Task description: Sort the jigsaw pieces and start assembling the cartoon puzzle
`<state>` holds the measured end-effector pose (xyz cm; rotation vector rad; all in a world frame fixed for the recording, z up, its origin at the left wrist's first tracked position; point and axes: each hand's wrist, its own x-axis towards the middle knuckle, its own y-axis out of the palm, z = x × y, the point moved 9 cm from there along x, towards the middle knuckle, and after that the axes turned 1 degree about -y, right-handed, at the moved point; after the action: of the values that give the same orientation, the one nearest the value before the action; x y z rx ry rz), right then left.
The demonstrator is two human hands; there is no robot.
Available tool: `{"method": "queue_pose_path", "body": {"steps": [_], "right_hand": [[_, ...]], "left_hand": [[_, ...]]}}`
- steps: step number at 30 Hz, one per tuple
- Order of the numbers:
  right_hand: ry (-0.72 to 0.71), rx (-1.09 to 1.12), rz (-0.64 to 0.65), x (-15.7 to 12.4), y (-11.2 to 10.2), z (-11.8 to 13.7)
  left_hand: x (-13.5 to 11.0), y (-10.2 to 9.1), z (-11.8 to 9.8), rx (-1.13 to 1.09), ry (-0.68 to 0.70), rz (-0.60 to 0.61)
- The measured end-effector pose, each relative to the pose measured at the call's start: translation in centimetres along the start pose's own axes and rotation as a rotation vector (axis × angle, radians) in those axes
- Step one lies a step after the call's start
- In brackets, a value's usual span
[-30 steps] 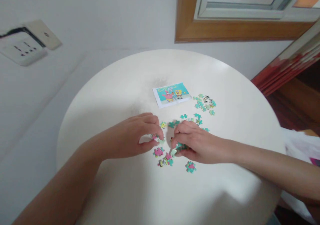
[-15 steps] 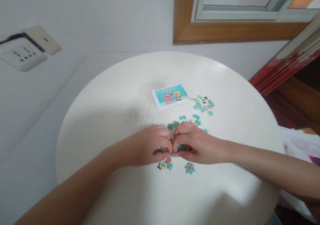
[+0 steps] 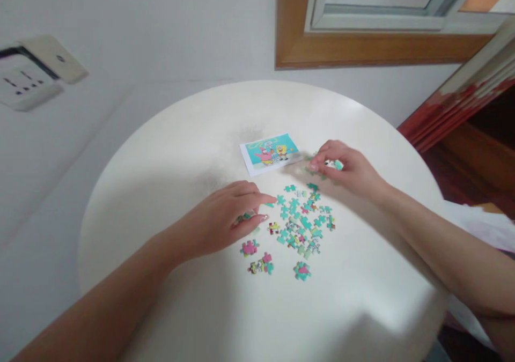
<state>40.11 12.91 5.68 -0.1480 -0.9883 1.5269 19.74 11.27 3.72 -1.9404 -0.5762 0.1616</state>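
Note:
Loose jigsaw puzzle pieces (image 3: 304,222), mostly teal with some pink and yellow, lie spread over the middle of the table. My left hand (image 3: 231,214) rests at their left edge, thumb and forefinger apart; a few pieces show beneath its palm. Over the smaller heap of puzzle pieces (image 3: 338,165) farther back, my right hand (image 3: 341,166) has its fingertips pinched together. Whatever is between those fingertips is too blurred to name. Close to me sit a pink piece (image 3: 249,248), a joined yellow-and-pink cluster (image 3: 261,265) and a pink-and-teal bit (image 3: 301,271).
A printed cartoon picture card (image 3: 271,154) lies behind the pieces, left of my right hand. The round white table (image 3: 181,131) stands against the wall. A wall socket (image 3: 30,78) is at left, a wood-framed window (image 3: 362,48) above, and a red curtain (image 3: 442,104) at right.
My hands were together over the near pieces. Now they are apart: the right has moved back and right to the far heap, the left slightly left with its fingers opened, uncovering the middle pieces.

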Motion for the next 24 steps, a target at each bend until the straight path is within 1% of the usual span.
{"method": "queue_pose_path", "body": {"steps": [2,3,5,7,11,14,16,21,23,24], "right_hand": [[0.156,-0.104,-0.103,0.4,-2.7,-3.7],[0.242,-0.132,-0.108,0.4,-3.5,-5.5],[0.353,-0.177,-0.098,0.2,-4.5,-7.8],[0.383,-0.207,-0.039,0.1,-4.4,-8.9],[0.345,-0.239,0.142,0.1,-2.5,-8.9],[0.312,-0.292,0.231,0.1,-1.4,-8.7],[0.280,-0.358,0.233,0.1,-1.4,-8.7],[0.227,-0.508,0.179,0.0,-2.0,-8.9],[0.178,-0.529,0.153,0.0,-2.2,-8.0],[0.144,-0.529,0.131,0.1,-2.2,-7.1]], "left_hand": [[-0.1,-0.5,0.3,0.040,-0.004,-0.028],[-0.1,-0.7,0.5,0.054,-0.005,-0.038],[-0.1,-1.0,0.5,0.067,-0.004,-0.050],[-0.1,-1.1,0.4,0.070,0.000,-0.051],[-0.1,-1.0,0.4,0.057,0.010,-0.044],[-0.1,-1.0,0.5,0.051,0.004,-0.041],[-0.1,-1.0,0.5,0.055,0.004,-0.039],[-0.2,-1.1,0.5,0.056,0.011,-0.040],[-0.3,-1.2,0.5,0.055,0.013,-0.042],[-0.3,-1.3,0.5,0.052,0.014,-0.042]]}}
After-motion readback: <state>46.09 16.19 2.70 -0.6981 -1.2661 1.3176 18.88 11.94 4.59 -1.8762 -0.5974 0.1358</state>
